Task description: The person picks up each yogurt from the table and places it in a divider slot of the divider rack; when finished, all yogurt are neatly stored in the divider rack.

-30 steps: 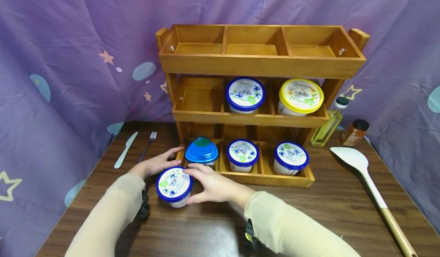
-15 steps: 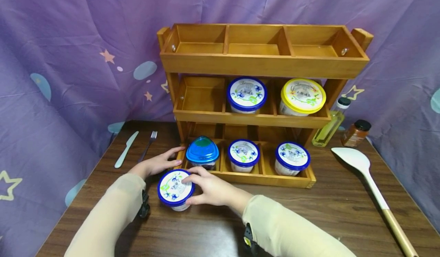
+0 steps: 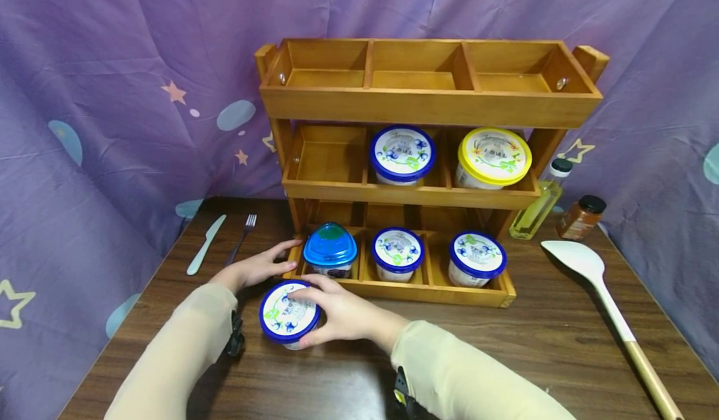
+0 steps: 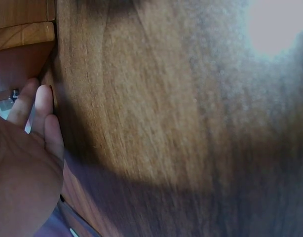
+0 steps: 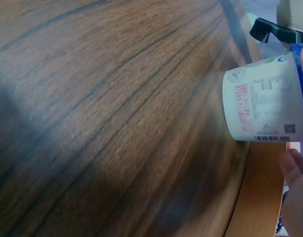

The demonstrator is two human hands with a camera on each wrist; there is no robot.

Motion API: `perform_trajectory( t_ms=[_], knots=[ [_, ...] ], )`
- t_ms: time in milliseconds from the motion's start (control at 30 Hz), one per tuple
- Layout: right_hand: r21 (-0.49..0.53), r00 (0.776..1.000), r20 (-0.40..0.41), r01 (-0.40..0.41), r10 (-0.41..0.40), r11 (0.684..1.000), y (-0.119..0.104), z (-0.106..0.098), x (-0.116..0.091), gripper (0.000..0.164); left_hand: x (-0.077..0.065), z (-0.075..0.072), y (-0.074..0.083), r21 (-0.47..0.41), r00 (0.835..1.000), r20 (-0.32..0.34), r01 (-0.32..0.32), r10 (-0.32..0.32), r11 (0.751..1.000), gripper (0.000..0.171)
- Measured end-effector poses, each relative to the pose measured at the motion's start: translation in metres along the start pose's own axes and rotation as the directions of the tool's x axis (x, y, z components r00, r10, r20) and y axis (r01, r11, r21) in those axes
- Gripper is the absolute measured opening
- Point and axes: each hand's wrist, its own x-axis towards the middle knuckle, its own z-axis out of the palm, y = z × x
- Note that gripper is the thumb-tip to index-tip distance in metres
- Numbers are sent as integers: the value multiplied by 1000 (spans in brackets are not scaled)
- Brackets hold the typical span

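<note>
My right hand grips a white tub with a blue-rimmed lid, fingers over the lid and thumb at its near side. In the right wrist view the printed side of this tub shows between thumb and fingers; whether its base touches the table I cannot tell. My left hand rests at the left end of the wooden rack's bottom tier, its fingers extended along the side. Just right of it, a tub with a blue three-cornered lid sits in the left bottom compartment.
Blue-lidded tubs fill the other bottom compartments. A blue-lidded tub and a yellow-lidded tub occupy the middle tier. Knife and fork lie left; oil bottle, spice jar and long spatula right.
The held tub has shifted slightly right and toward me, along with my right hand, whose fingers now reach further over the lid. My left hand stays at the rack's end.
</note>
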Motion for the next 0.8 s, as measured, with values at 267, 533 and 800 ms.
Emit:
perform_trajectory(
  t_ms=[267, 533, 800],
  knots=[
    [65, 1000, -9, -7, 8, 998, -1, 8, 1, 70, -2, 1, 2, -3, 1000, -7, -2, 2, 1000, 66],
    [84, 998, -61, 7, -2, 996, -7, -1, -3, 74, -3, 1, 3, 7, 1000, -14, 5, -5, 1000, 66],
    [57, 997, -80, 8, -4, 998, -12, -20, -5, 86, -3, 1, 3, 4, 1000, -12, -14, 14, 1000, 69]
  ],
)
